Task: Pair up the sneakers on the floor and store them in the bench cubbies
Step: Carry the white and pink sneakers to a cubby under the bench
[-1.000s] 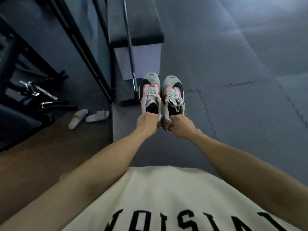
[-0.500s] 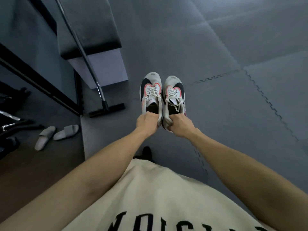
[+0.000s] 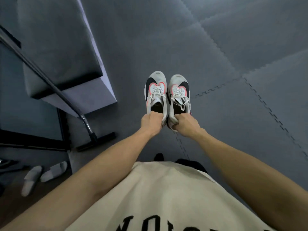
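Note:
Two matching white sneakers with black side patches and pink trim hang side by side above the grey mat floor, toes pointing away from me. My left hand [image 3: 152, 123] grips the heel of the left sneaker [image 3: 155, 90]. My right hand [image 3: 186, 125] grips the heel of the right sneaker [image 3: 179, 92]. The two shoes touch along their inner sides. The bench [image 3: 55, 47], with a dark padded top and a pale side panel, stands at the upper left; its cubbies are hidden from this angle.
A metal bar with a black foot [image 3: 93, 139] leans across the bench's near corner. A black frame [image 3: 33, 139] runs along the left. Two pale slippers [image 3: 43, 174] lie on the wooden floor at lower left. Interlocking grey mats [image 3: 233, 64] cover the right side.
My view has swung right and forward: the bench, bar and slippers slid toward the left edge and lower in frame. Both hands keep the same hold on the sneakers.

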The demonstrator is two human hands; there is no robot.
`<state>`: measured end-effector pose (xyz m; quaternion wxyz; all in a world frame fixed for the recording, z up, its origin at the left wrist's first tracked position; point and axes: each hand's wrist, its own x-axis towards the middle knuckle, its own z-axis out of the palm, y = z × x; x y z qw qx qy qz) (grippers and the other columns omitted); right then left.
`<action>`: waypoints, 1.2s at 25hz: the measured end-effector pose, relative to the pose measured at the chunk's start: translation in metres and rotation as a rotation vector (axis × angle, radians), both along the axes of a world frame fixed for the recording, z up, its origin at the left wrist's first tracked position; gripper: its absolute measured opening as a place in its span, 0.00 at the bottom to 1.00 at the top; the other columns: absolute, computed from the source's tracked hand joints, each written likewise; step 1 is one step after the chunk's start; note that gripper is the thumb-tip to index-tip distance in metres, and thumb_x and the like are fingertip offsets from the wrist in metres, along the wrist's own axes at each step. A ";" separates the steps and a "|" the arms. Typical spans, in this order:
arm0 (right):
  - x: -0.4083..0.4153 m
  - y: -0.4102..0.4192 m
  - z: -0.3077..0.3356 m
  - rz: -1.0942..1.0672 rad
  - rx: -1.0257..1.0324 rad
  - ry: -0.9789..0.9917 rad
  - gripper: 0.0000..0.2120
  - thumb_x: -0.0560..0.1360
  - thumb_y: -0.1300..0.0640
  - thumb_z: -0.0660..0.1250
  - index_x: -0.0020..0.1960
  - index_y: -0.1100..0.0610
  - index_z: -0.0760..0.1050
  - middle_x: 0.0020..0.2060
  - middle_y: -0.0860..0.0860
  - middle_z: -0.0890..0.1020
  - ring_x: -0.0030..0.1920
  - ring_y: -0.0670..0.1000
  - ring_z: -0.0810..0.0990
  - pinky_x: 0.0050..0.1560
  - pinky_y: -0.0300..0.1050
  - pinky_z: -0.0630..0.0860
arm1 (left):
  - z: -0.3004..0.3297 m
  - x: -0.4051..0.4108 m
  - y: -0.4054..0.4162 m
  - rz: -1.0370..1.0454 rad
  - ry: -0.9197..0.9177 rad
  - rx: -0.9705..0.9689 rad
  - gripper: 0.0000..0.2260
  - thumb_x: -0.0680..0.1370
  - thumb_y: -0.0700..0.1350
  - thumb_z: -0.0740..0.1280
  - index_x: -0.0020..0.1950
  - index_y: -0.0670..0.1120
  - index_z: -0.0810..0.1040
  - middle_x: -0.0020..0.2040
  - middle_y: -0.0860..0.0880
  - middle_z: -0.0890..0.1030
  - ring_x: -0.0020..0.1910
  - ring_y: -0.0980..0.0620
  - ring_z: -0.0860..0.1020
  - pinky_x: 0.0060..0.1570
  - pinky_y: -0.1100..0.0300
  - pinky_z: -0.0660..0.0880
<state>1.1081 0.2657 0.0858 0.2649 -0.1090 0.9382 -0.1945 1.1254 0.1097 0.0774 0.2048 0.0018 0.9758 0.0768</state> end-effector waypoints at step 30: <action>-0.892 -0.193 -0.007 0.275 0.058 0.020 0.05 0.72 0.56 0.66 0.42 0.58 0.74 0.45 0.56 0.80 0.45 0.60 0.79 0.42 0.50 0.75 | -0.001 -0.850 -0.179 0.304 -0.022 0.065 0.08 0.78 0.45 0.65 0.55 0.47 0.78 0.55 0.41 0.79 0.53 0.39 0.79 0.48 0.53 0.74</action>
